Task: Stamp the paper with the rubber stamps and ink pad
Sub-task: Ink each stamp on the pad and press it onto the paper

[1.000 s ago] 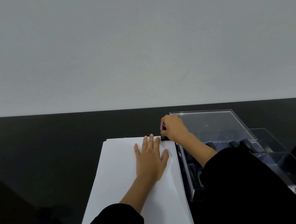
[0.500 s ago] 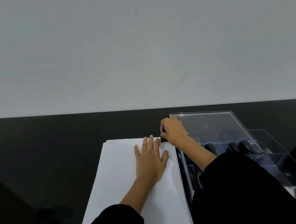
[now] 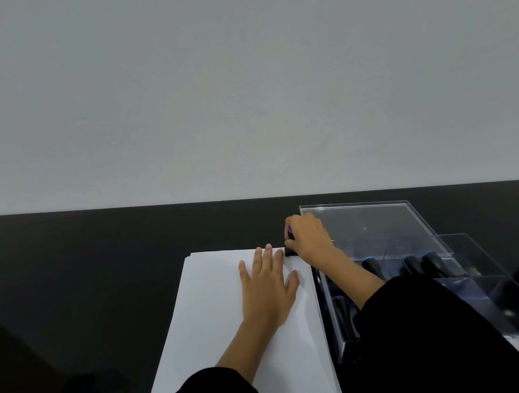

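Note:
A white sheet of paper (image 3: pixel 221 320) lies on the black table (image 3: pixel 81 279). My left hand (image 3: pixel 268 289) rests flat on its upper right part, fingers straight and spread. My right hand (image 3: pixel 308 237) grips a small dark stamp (image 3: pixel 290 251) with a purple top at the paper's far right corner. The stamp's base is pressed down on that corner; most of the stamp is hidden by my fingers. No ink pad can be made out.
A clear plastic box (image 3: pixel 463 301) stands right of the paper, with several dark stamps (image 3: pixel 422 264) inside. Its clear lid (image 3: pixel 371 231) lies just behind it. A pale wall rises beyond the table's far edge.
Both hands stay almost where they were. My right hand keeps the stamp at the paper's far right corner, with only a slight shift.

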